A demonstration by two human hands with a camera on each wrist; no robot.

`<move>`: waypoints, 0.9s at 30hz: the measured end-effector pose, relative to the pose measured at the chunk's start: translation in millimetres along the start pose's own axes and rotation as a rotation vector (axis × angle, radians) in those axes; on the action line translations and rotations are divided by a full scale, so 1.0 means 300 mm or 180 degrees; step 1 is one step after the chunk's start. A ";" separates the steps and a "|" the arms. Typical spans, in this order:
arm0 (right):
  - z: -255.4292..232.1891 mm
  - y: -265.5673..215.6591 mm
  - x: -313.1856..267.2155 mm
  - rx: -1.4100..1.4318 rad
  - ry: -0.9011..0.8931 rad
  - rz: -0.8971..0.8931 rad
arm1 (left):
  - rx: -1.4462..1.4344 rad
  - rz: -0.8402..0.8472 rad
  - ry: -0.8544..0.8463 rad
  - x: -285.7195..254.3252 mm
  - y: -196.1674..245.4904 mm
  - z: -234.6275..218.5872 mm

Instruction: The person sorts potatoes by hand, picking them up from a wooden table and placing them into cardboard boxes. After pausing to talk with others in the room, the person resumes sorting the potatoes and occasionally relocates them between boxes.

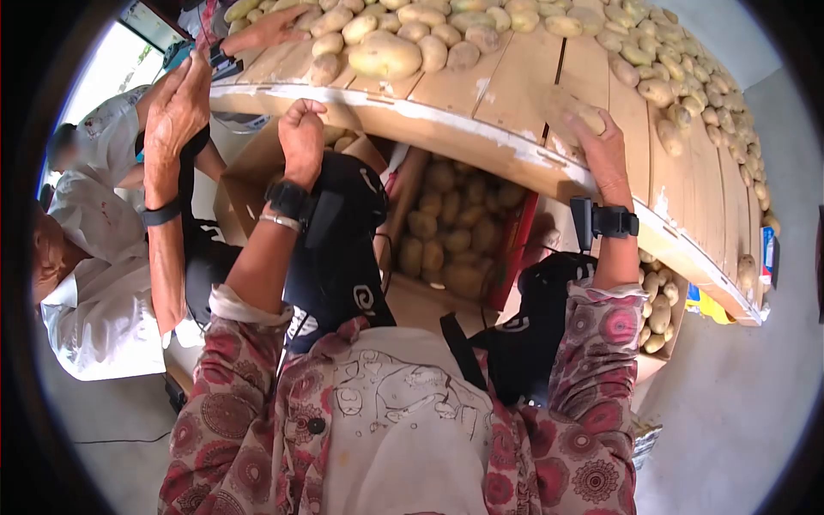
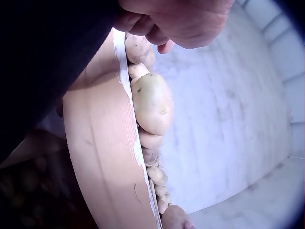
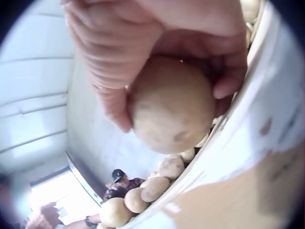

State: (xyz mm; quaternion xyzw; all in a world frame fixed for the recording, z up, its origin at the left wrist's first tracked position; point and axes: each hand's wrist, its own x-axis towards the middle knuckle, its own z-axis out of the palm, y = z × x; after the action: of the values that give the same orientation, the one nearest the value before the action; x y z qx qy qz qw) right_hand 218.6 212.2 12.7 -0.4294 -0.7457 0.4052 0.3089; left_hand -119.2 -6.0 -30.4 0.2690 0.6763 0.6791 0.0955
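Note:
The right hand (image 1: 608, 159) grips a potato (image 1: 587, 120) just above the near edge of the slatted wooden table (image 1: 524, 81). In the right wrist view, the thumb and fingers of this hand (image 3: 167, 43) curl round the round tan potato (image 3: 172, 107). Over the table's near edge at the left, the left hand (image 1: 302, 142) has its fingers curled in, with no object seen in it. The left wrist view shows this hand (image 2: 176, 21) above a row of potatoes, a large pale one (image 2: 153, 104) among them.
Potatoes (image 1: 386, 56) lie heaped along the table's far side. Below the edge are a box of potatoes (image 1: 451, 223), a cardboard box (image 1: 240, 184) at the left and another potato box (image 1: 659, 305) at the right. Another person (image 1: 103, 318) sits at the left, arms near the table.

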 end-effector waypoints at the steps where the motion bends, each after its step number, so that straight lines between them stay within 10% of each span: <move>1: -0.003 -0.032 -0.016 0.1087 -0.0384 0.0243 | -0.0051 -0.0198 -0.0072 0.000 0.011 -0.005; 10: 0.241 -0.019 -0.297 -0.0498 -0.2983 -0.0063 | 0.0346 0.0071 0.0005 0.033 -0.021 0.018; 11: 0.303 0.073 -0.334 -0.0714 -0.3009 -0.0756 | 0.0471 0.0068 -0.0005 0.032 -0.021 0.021; 16: 0.375 0.142 -0.345 -0.1637 -0.4002 -0.0326 | 0.0381 -0.0043 -0.0085 0.027 0.003 0.037; 19: 0.379 0.224 -0.326 -0.1181 -0.2352 -0.0869 | 0.0024 -0.0105 -0.0175 0.026 -0.019 0.037; 25: 0.304 0.069 -0.235 -0.0872 -0.2402 -0.1101 | 0.0186 0.0521 0.0019 0.027 -0.040 0.051; 27: 0.305 -0.004 -0.234 -0.0579 -0.2462 -0.0963 | 0.0251 -0.0137 -0.0124 0.007 0.007 0.033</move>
State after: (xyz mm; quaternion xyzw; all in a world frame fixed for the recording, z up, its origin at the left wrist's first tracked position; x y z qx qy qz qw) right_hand 175.1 118.4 -38.3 -0.1570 -0.8939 0.4192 0.0232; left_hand -115.5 3.5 -28.3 0.2711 0.7062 0.6443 0.1125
